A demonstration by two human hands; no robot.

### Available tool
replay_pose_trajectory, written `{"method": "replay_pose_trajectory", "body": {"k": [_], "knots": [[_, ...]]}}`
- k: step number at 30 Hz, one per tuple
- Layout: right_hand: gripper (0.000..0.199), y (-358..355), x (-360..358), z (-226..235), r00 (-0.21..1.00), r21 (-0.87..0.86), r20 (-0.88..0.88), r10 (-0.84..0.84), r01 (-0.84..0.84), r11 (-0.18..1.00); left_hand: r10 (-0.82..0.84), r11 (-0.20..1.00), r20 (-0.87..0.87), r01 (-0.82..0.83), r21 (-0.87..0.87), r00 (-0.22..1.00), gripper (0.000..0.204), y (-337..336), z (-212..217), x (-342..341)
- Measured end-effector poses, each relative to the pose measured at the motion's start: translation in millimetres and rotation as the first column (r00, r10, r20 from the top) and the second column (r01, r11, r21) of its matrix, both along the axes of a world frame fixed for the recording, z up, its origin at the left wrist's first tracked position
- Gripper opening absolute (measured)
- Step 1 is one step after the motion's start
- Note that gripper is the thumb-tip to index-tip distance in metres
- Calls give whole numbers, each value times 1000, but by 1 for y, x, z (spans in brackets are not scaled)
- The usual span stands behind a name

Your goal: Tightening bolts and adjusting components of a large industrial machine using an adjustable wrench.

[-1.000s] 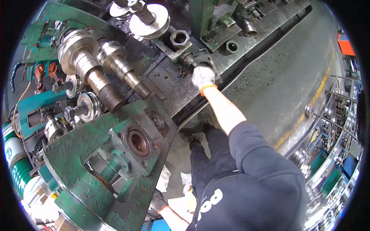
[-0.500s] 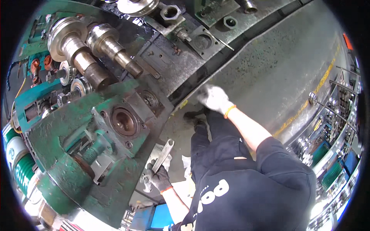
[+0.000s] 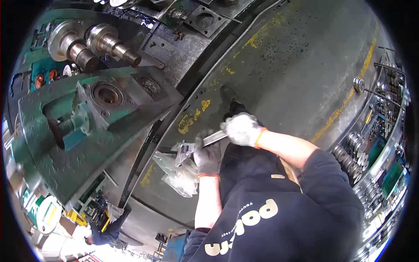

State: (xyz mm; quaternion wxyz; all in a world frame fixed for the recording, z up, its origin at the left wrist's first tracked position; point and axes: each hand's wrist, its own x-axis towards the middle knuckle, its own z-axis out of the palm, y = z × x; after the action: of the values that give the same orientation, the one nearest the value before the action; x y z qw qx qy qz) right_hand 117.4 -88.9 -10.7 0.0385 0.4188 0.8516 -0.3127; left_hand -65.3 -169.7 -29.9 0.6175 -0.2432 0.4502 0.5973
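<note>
An adjustable wrench (image 3: 214,138) lies across the front of my body, its jaw head pointing left. My left hand (image 3: 207,158), in a dark grey glove blurred at the fingers, is closed around it near the head. My right hand (image 3: 242,129), in a white knit glove with an orange cuff, is closed at the handle's end and hides that tip. Below the wrench head, a crumpled clear plastic bag (image 3: 179,174) is beside my left wrist.
A green machine housing (image 3: 65,161) with a round bore (image 3: 107,94) stands at left. Stepped metal shafts (image 3: 72,46) stand behind it. A flanged plate (image 3: 205,22) rests on the machine bed at top. Racks of metal rollers (image 3: 358,153) line the right. Another person (image 3: 107,231) bends at lower left.
The view has shifted away from the machine. My left hand has brought the wrench up and right, turning it flatter. My right hand has come down and taken its handle end.
</note>
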Motion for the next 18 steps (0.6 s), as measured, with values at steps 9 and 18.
{"method": "replay_pose_trajectory", "body": {"k": [9,18], "knots": [[21,-74,150,3,851,28,131,-509,510,860,-557,795,-593,581,-176,582,23,32,110,27],[32,55,275,-8,491,277,453,-744,716,641,-120,992,-627,-109,-56,-770,47,108,288,-65]]}}
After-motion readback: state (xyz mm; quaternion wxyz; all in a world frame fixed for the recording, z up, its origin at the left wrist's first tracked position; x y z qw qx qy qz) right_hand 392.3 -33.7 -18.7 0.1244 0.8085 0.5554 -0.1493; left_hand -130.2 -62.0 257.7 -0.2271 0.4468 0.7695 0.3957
